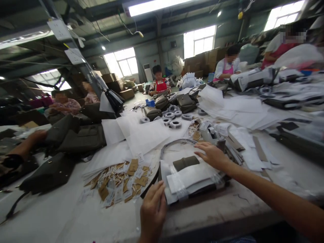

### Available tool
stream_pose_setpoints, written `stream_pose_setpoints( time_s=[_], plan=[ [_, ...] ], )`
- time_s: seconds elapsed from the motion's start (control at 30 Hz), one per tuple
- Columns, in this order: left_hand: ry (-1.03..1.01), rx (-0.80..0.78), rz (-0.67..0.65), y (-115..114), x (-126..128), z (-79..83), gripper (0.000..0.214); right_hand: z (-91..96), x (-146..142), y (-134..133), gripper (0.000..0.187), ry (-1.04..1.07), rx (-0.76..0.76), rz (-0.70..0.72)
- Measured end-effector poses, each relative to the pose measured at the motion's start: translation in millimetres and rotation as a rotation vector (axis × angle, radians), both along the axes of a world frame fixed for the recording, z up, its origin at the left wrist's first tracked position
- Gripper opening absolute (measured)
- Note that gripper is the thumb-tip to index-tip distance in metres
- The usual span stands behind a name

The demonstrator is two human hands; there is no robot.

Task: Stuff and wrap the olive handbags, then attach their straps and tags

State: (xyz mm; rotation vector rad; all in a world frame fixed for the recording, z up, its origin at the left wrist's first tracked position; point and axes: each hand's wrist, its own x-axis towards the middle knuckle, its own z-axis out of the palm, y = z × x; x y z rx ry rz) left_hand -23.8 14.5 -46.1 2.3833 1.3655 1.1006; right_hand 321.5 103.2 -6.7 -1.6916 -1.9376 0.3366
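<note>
An olive-green bag wrapped in white paper and clear plastic [192, 180] lies on the worktable [63, 219] in front of me; a green flap [186, 162] shows at its top. My left hand [152, 211] touches the wrapping's near-left corner with fingers bent. My right hand [212, 154] rests flat on the bag's upper right side, fingers stretched out. A grey strap [174, 143] curves above the bag.
A heap of brown and white hang tags [118, 182] lies left of the bag. White paper sheets [146, 135], tape rolls [174, 124], a tape dispenser [210, 131] and more green bags [81, 138] cover the table. Another person's arm [25, 145] reaches in at left; several workers sit further back.
</note>
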Motion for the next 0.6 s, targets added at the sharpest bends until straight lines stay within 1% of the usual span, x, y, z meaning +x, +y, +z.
stream_pose_setpoints(
  time_s=[0.07, 0.13, 0.17, 0.23, 0.3, 0.37, 0.43, 0.47, 0.53, 0.6],
  plan=[
    [-0.105, -0.165, 0.154, 21, 2, -1.6, 0.038, -8.2, 28, -16, 0.048, 0.012, -0.099, -0.152],
    [-0.201, -0.32, 0.229, 41, 9, -6.4, 0.046, -18.3, 42, -28, 0.051, 0.032, -0.186, -0.226],
    [-0.239, -0.368, 0.25, 49, 13, -8.9, 0.049, -22.3, 44, -31, 0.052, 0.041, -0.206, -0.243],
    [-0.28, -0.399, 0.275, 59, 19, -11.6, 0.053, -25.1, 41, -35, 0.055, 0.067, -0.223, -0.265],
    [-0.324, -0.391, 0.304, 60, 23, -8.3, 0.057, -18.9, 35, -36, 0.061, 0.15, -0.177, -0.273],
    [-0.394, -0.364, 0.317, 54, 22, 2.3, 0.061, -5.0, 30, -35, 0.069, 0.288, -0.072, -0.253],
    [-0.436, -0.308, 0.299, 43, 18, 18.6, 0.062, 12.2, 28, -33, 0.071, 0.437, 0.062, -0.2],
    [-0.427, -0.28, 0.282, 36, 15, 27.9, 0.062, 20.4, 29, -31, 0.07, 0.497, 0.114, -0.168],
    [-0.37, -0.255, 0.262, 24, 6, 46.6, 0.059, 33.3, 30, -26, 0.073, 0.59, 0.153, -0.104],
    [-0.329, -0.281, 0.282, 13, -3, 64.6, 0.055, 39.8, 30, -22, 0.078, 0.644, 0.126, -0.076]
  ],
)
